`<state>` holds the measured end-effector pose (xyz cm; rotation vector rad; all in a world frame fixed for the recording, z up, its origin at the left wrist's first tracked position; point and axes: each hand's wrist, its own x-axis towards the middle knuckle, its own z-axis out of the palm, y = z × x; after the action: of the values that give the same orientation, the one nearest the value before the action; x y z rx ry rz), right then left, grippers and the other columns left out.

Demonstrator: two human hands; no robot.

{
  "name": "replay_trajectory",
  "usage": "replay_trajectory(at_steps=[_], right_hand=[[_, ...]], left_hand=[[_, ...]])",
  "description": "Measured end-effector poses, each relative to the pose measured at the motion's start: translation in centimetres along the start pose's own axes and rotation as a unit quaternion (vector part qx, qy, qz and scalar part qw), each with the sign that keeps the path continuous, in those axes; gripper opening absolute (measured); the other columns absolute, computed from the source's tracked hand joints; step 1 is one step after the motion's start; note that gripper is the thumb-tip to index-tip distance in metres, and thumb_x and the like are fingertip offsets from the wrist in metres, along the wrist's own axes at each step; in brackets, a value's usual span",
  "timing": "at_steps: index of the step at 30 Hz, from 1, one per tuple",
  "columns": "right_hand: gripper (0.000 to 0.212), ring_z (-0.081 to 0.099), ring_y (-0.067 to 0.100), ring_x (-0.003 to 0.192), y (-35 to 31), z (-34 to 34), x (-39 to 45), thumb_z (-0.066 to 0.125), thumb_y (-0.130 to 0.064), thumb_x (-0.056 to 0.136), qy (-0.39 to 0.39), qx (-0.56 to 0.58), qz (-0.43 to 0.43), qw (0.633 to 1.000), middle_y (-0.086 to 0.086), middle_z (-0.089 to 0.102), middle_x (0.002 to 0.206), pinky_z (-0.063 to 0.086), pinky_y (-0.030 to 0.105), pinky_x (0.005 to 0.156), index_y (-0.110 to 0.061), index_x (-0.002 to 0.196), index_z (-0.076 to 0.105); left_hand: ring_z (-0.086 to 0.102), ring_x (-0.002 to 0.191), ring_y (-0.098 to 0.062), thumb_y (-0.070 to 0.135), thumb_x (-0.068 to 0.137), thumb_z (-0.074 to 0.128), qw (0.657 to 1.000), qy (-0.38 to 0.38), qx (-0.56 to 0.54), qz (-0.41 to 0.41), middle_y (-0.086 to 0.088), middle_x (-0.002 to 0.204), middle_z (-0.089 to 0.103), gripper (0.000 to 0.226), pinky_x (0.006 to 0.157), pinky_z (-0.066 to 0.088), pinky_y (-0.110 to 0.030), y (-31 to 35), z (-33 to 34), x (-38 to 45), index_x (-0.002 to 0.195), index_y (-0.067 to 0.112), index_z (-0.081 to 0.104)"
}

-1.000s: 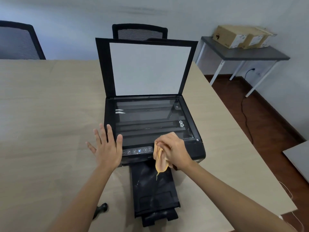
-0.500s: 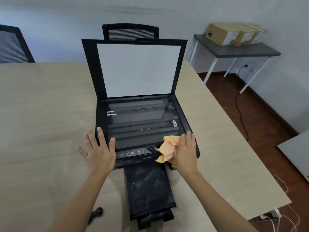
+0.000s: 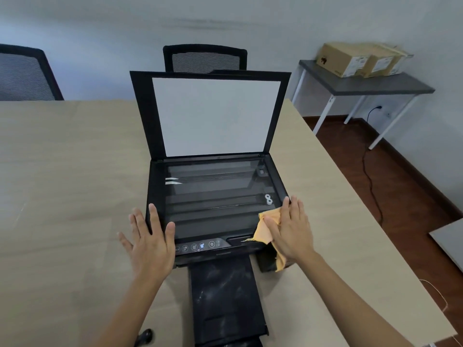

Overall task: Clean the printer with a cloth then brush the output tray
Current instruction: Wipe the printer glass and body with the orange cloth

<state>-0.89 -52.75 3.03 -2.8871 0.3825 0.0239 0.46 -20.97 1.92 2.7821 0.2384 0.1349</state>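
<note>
Cloth (image 3: 269, 227) shifted right — tray (image 3: 226, 299) points nearward

Office or meeting room: long pale table (image 3: 62, 184), mesh-back chairs (image 3: 204, 58), printer (image 3: 215, 196) on table, grey side desk (image 3: 375, 83) bearing cardboard boxes (image 3: 350, 60), plain walls.

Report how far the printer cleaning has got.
Done: the scanner lid is up, exposing the glass. In hand: the right hand presses the orange cloth flat on the printer at its front right corner, while the left hand rests open on the front left corner. Left: the output tray looks dusty with pale smudges, not yet brushed.
</note>
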Motion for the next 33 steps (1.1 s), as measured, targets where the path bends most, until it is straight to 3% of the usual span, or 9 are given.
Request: replay_trajectory(at_steps=[11,14,18,22,26,28,30,32,33], right_hand=[[0.068,-0.009,0.032,0.147,-3.6,-1.9,14.7,0.017,-0.041,0.102,-0.081,0.011,-0.053,0.995,0.023,-0.001,0.159,-0.004,0.039,0.120,0.006,0.149,-0.001],[0.071,-0.008,0.033,0.147,-3.3,-1.7,15.8,0.020,-0.043,0.101,-0.095,0.010,-0.059,0.994,0.023,-0.002,0.159,0.000,0.043,0.121,0.006,0.149,0.000],[0.078,-0.016,0.031,0.146,-0.1,-1.2,13.3,0.009,-0.054,0.097,-0.137,-0.024,-0.114,0.984,0.017,-0.012,0.159,-0.001,0.044,0.121,0.002,0.149,-0.005],[0.069,-0.021,0.029,0.145,2.5,-1.2,7.6,0.017,-0.041,0.099,-0.135,-0.023,-0.158,0.978,0.015,-0.015,0.159,-0.006,0.039,0.120,0.001,0.150,-0.003],[0.062,-0.020,0.018,0.145,2.9,-2.0,2.4,0.024,-0.033,0.103,-0.120,0.053,-0.120,0.984,0.001,-0.019,0.157,-0.009,0.025,0.115,-0.008,0.151,-0.005],[0.059,-0.013,0.016,0.147,3.0,-2.5,0.0,0.027,-0.032,0.103,-0.112,0.100,-0.098,0.984,-0.001,-0.011,0.158,-0.006,0.022,0.114,-0.010,0.152,0.003],[0.052,0.011,0.019,0.148,2.5,-3.6,-2.4,0.034,-0.030,0.102,-0.087,0.161,-0.077,0.980,0.003,0.017,0.159,0.010,0.022,0.115,-0.013,0.150,0.023],[0.036,0.052,0.020,0.126,1.2,-5.0,-4.8,0.040,-0.030,0.100,-0.029,0.227,-0.066,0.971,0.003,0.058,0.134,0.037,0.018,0.095,-0.026,0.135,0.047],[0.028,0.063,0.012,0.109,0.0,-5.8,-6.1,0.040,-0.032,0.100,0.001,0.251,-0.078,0.965,-0.005,0.068,0.118,0.041,0.014,0.082,-0.033,0.125,0.052]], left_hand=[[0.027,0.142,-0.037,0.059,0.092,-0.002,1.000,-0.020,0.020,-0.012,-0.022,0.152,0.030,0.076,0.106,0.023,-0.066,0.4,-0.5,0.1,0.149,0.014,0.021],[0.027,0.142,-0.037,0.059,0.092,-0.003,0.999,-0.022,0.020,-0.014,-0.021,0.153,0.029,0.076,0.107,0.023,-0.065,0.4,-0.6,0.0,0.150,0.015,0.020],[0.025,0.143,-0.036,0.060,0.091,-0.004,1.000,-0.016,0.017,-0.014,-0.020,0.154,0.027,0.076,0.109,0.021,-0.064,0.4,-0.6,-0.1,0.150,0.017,0.018],[0.027,0.142,-0.037,0.059,0.092,-0.002,1.000,-0.014,0.010,-0.015,-0.020,0.153,0.028,0.075,0.108,0.022,-0.065,0.4,-0.6,0.0,0.150,0.016,0.020],[0.021,0.145,-0.033,0.061,0.089,-0.008,1.000,-0.013,-0.023,-0.015,-0.014,0.157,0.022,0.079,0.110,0.017,-0.064,0.1,-0.4,0.1,0.151,0.017,0.017],[0.010,0.148,-0.027,0.058,0.093,0.001,0.995,-0.028,-0.086,-0.031,-0.006,0.161,0.012,0.071,0.115,0.010,-0.060,0.1,-0.4,0.5,0.152,0.018,0.009],[0.003,0.149,-0.019,0.047,0.098,0.014,0.977,-0.042,-0.198,-0.061,0.000,0.162,0.004,0.061,0.117,0.003,-0.057,-0.2,-1.0,0.4,0.152,0.020,0.004],[0.004,0.149,-0.015,0.040,0.100,0.022,0.950,-0.031,-0.299,-0.082,0.001,0.161,0.006,0.057,0.118,-0.001,-0.053,-0.3,-2.0,-0.5,0.151,0.019,0.009],[0.008,0.148,-0.015,0.036,0.101,0.025,0.941,-0.010,-0.328,-0.084,0.001,0.161,0.011,0.054,0.120,-0.001,-0.051,-0.4,-2.4,-1.5,0.151,0.018,0.015]])
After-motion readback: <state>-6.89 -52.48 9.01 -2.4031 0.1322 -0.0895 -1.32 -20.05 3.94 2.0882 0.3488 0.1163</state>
